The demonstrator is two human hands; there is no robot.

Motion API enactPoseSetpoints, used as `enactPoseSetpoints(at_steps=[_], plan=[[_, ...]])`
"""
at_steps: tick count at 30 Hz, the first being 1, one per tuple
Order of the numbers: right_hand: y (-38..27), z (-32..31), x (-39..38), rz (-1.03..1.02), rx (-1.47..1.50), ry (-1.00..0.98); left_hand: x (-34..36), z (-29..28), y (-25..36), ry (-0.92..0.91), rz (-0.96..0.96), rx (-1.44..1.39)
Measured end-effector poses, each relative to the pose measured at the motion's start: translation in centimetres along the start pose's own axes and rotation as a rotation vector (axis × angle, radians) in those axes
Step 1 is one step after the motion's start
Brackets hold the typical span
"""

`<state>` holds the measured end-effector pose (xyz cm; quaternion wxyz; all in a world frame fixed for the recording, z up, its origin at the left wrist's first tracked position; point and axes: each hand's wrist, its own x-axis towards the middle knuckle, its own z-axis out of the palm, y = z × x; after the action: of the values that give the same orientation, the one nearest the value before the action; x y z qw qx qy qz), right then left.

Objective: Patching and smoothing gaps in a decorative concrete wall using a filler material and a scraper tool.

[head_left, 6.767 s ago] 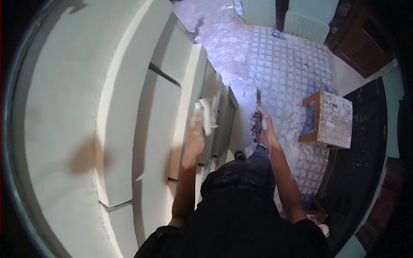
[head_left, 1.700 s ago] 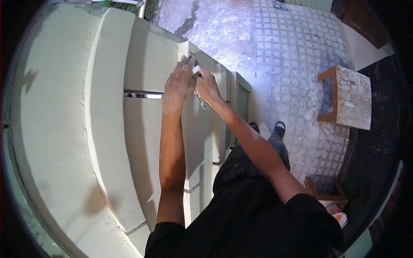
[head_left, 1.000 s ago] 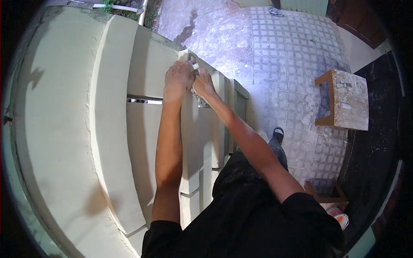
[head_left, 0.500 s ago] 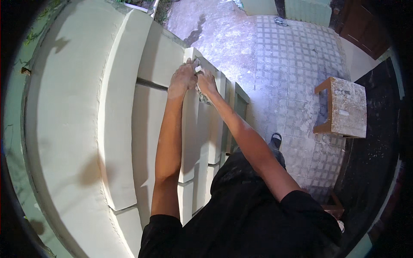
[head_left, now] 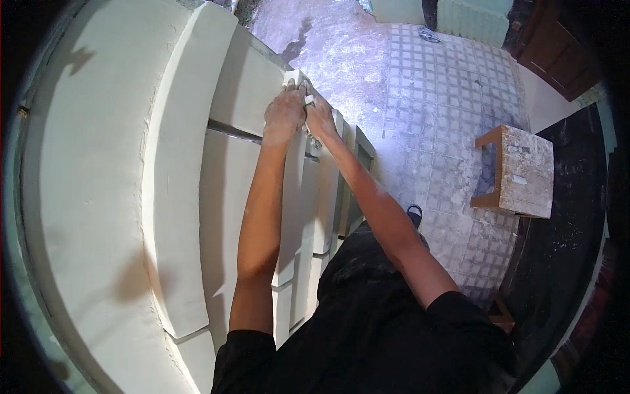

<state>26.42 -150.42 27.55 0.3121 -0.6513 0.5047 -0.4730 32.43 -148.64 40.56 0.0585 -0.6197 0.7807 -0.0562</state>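
Both arms reach forward to the far end of a cream-coloured upright moulding on a stepped wall. My left hand rests on the moulding near its far tip, fingers stretched forward along the surface, their ends partly hidden. Close beside it, at the moulding's right edge, my right hand has its fingers bent inward. A small white piece shows at the right fingers; whether it is held or wrapped round a finger is unclear. Pale dust coats both hands. Below the right hand lies a rough grey patch.
A broad pale wall face with ridged bands curves down the left. Dusty patterned floor tiles lie to the right, with a small wooden stool on them. A dark panel stands beyond the stool, and a brown door at the far right.
Both hands have shifted slightly right along the end of the moulding, still side by side. The view has turned a little, so the wall and stool sit slightly further left.
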Motion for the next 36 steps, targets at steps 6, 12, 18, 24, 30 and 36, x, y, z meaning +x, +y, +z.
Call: enactPoseSetpoints(at_steps=[6,12,18,24,30,36], plan=[[-1.3,-2.3,1.0,0.168,0.105,-0.05,1.6,-1.5,0.8,-0.122,-0.059,-0.022],[-8.3,-6.4,-1.6,0.713,0.698,-0.274,-1.3,-0.4,-2.2,-0.024,0.033,-0.133],[-4.7,-4.2,-1.8,0.443,0.485,-0.214,-0.9,-0.2,-0.9,-0.025,0.066,-0.11],[-4.2,-3.6,-1.5,0.201,0.276,-0.166,-0.4,-1.1,-0.2,-0.069,-0.033,-0.128],[-1.9,-2.0,-0.6,0.194,0.144,-0.154,1.1,-1.3,0.1,-0.05,0.005,-0.042],[-3.3,-3.4,1.2,0.111,0.288,0.019,1.8,-2.9,1.0,-0.114,-0.119,-0.079]])
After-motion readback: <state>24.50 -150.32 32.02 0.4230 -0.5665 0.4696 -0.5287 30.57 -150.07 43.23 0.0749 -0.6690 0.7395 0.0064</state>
